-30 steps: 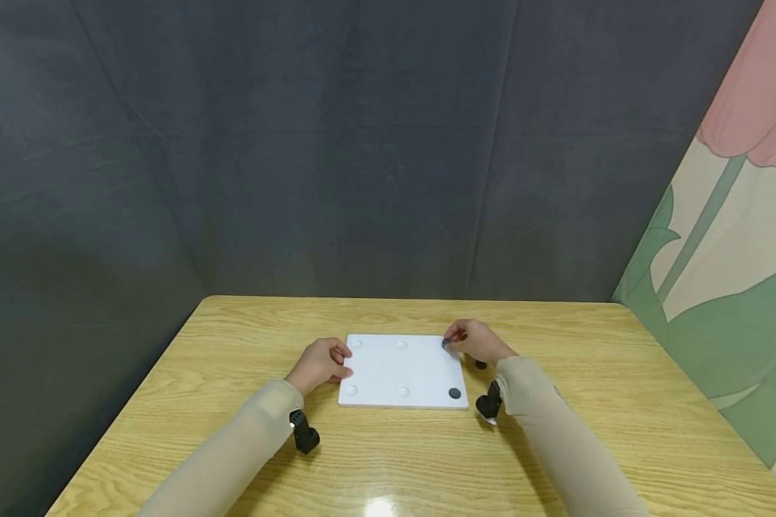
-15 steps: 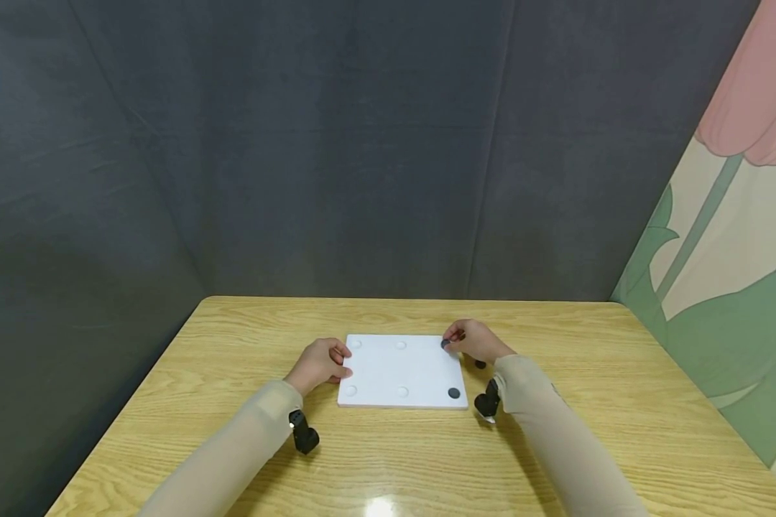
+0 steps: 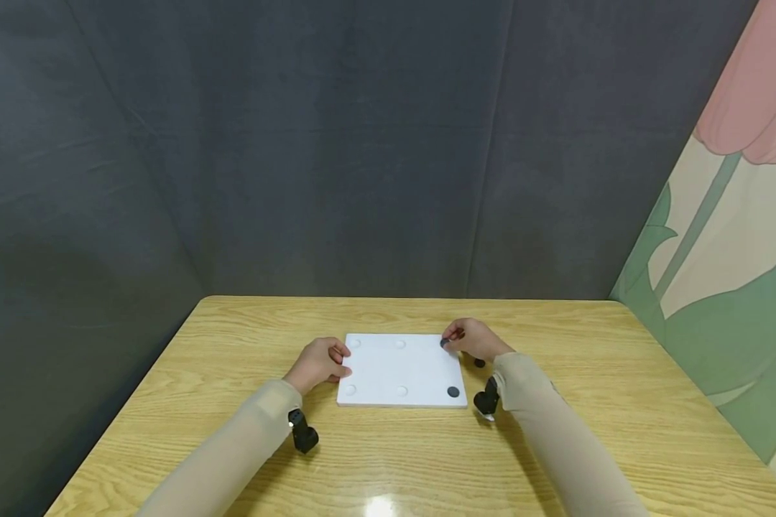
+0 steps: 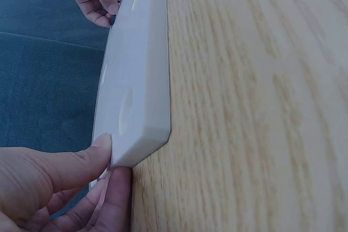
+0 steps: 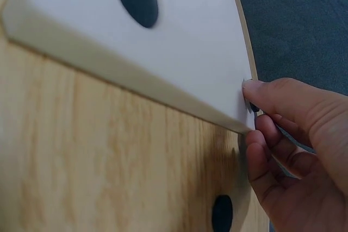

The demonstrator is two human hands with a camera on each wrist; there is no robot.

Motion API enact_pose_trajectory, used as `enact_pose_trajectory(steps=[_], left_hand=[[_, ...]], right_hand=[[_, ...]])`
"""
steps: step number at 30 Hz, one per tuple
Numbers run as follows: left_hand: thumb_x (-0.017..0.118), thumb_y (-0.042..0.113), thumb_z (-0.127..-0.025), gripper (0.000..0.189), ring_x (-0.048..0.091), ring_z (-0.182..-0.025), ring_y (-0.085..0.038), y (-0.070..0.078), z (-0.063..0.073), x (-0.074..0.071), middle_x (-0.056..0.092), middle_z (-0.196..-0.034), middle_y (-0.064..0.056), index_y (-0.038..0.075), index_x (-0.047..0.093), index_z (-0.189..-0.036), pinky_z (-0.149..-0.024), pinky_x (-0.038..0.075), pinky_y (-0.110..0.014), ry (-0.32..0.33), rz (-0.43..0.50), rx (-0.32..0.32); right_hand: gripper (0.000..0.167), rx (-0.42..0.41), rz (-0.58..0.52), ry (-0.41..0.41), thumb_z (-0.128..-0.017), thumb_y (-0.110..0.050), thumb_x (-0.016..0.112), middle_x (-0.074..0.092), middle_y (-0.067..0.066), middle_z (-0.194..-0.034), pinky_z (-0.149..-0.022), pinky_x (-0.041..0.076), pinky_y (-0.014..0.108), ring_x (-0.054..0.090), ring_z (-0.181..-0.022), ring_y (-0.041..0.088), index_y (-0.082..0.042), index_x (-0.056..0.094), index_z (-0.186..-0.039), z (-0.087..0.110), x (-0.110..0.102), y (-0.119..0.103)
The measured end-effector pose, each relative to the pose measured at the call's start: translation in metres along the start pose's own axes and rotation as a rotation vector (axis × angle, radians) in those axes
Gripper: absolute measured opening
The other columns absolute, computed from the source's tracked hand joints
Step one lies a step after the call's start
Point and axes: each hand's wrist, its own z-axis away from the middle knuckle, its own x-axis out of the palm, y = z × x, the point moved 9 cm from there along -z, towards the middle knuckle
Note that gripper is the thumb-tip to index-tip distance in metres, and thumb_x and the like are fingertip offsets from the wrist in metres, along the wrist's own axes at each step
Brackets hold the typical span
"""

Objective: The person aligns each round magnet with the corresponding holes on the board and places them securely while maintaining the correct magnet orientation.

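A white rectangular board [image 3: 394, 370] with shallow round recesses lies flat on the table. My left hand [image 3: 317, 363] holds its left edge; in the left wrist view the thumb [image 4: 87, 164] presses on top while the fingers sit against the side. At the board's far right corner, my right hand [image 3: 481, 340] pinches a small dark disc [image 3: 445, 343] at the recess there. The thumb covers much of that disc [image 5: 253, 105] in the right wrist view. Another dark disc [image 3: 453, 392] sits in the near right recess. The other visible recesses hold nothing.
One more dark disc [image 3: 480, 363] lies on the wooden table [image 3: 388, 459] just right of the board, partly beneath my right wrist. A dark curtain [image 3: 349, 158] hangs behind the table's far edge. A flower-patterned panel [image 3: 737, 301] stands on the right.
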Motion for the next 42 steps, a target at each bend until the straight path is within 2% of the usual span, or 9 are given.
enact_pose_trajectory(steps=[31, 42], left_hand=[[0.076, -0.006, -0.078, 0.027, 0.055, -0.071, -0.018, -0.0012, -0.0030, 0.0016, 0.053, -0.087, -0.010, 0.001, 0.064, -0.101, -0.063, 0.056, -0.028, 0.008, -0.012, -0.007], [0.075, -0.008, -0.078, 0.027, 0.056, -0.070, -0.018, 0.0032, 0.0008, 0.0007, 0.053, -0.087, -0.010, -0.001, 0.064, -0.101, -0.063, 0.056, -0.029, 0.002, 0.011, -0.004]], right_hand=[[0.014, 0.022, -0.013, 0.001, -0.088, -0.005, 0.070, 0.059, 0.007, -0.092, -0.067, 0.042, 0.026, 0.049, -0.080, 0.018, -0.003, 0.064, -0.100, 0.0035, -0.0007, 0.0001], [0.014, -0.017, -0.026, -0.011, -0.087, -0.004, 0.069, 0.058, 0.007, -0.090, -0.066, 0.043, 0.026, 0.050, -0.079, 0.017, -0.001, 0.064, -0.099, 0.0013, 0.0010, 0.0001]])
